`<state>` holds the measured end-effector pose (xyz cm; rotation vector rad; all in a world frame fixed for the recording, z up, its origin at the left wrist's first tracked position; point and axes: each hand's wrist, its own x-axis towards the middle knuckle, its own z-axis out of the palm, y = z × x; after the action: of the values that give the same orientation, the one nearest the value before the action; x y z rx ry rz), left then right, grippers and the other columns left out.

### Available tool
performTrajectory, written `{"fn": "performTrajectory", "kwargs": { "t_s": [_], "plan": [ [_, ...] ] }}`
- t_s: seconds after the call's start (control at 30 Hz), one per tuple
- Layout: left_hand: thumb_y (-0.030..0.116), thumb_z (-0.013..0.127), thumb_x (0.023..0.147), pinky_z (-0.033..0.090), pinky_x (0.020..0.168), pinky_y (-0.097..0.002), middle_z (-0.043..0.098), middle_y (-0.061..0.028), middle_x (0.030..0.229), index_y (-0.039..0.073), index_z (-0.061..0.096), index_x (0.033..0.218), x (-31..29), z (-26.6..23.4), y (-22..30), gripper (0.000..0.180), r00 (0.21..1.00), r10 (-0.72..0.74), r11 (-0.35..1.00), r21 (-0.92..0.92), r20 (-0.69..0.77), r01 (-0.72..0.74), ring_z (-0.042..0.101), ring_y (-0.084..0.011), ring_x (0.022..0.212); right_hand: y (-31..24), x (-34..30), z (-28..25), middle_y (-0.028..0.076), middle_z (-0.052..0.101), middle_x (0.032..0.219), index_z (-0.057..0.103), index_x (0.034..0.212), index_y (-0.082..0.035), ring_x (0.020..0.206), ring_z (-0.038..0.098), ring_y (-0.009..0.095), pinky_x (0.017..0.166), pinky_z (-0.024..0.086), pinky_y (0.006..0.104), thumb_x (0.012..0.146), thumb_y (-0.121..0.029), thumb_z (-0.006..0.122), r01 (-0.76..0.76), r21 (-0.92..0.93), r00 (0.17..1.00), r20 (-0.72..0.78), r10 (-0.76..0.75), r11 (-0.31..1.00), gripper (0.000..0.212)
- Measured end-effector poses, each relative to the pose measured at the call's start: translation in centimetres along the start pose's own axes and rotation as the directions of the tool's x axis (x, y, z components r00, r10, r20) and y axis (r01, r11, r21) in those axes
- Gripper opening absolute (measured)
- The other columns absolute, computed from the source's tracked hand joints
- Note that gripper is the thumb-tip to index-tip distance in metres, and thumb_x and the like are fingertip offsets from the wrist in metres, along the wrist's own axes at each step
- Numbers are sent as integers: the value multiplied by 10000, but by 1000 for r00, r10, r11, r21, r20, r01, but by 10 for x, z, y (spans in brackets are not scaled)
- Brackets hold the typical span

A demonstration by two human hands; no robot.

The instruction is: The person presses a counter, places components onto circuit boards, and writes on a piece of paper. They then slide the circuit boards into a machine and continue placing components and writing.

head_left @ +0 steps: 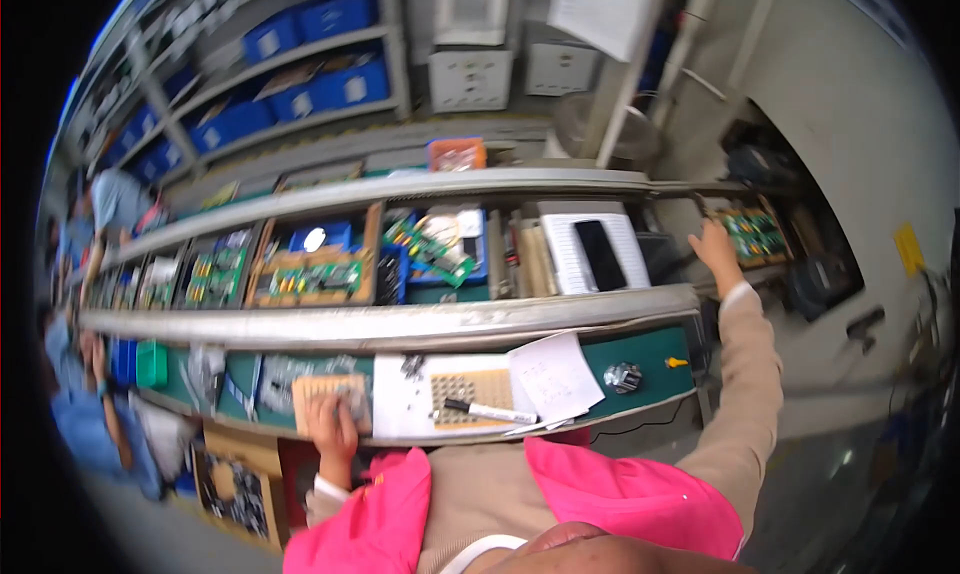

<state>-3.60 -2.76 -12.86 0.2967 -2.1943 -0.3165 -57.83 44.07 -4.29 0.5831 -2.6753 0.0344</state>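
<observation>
"Where is the thing being handled?"

"The green circuit board (755,234) sits in a wooden frame (780,226), just beyond the right end of the silver rail (480,322). The right hand (714,246) is at the frame's corner nearest the rail."

"Has it got hold?"

"It seems to touch that corner, but blur hides whether the fingers have closed on the wood. I can't tell."

"What step would you call that?"

"My judgement: handling the framed board at arm's length, with the hand at the edge rather than on the components."

"And what would a move from here call for?"

"A sure hold on the wood, I'd say, fingers clear of the components, and the frame kept level, since the arm is stretched far out past the rail."

"The left hand (333,424)?"

"Palm down over a tan block (325,383), on the near side of the rail. Its fingers bend over the top; whether they pinch anything, I can't tell."

"What else is about?"

"On the bench (640,356), before the rail's middle, a marker (490,411) lies across a dotted block (475,386). Across the rail, toward its right end, a black phone (600,254) rests on white paper (560,249). Co-workers in blue sleeves (85,424) are by the rail's left end."
</observation>
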Motion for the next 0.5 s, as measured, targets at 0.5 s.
{"fn": "performTrajectory", "kwargs": {
  "t_s": [0.5],
  "plan": [
    [-37,614,728,425,717,-400,576,-122,829,15,596,909,15,-3,7,189,996,-56,998,-11,-72,55,552,-311,781,-449,-56,-73,199,591,1036,590,1081,8,957,578,370,823,479,409,817,-102,524,627,767,353,-123,-928,137,294]
  ]
}}
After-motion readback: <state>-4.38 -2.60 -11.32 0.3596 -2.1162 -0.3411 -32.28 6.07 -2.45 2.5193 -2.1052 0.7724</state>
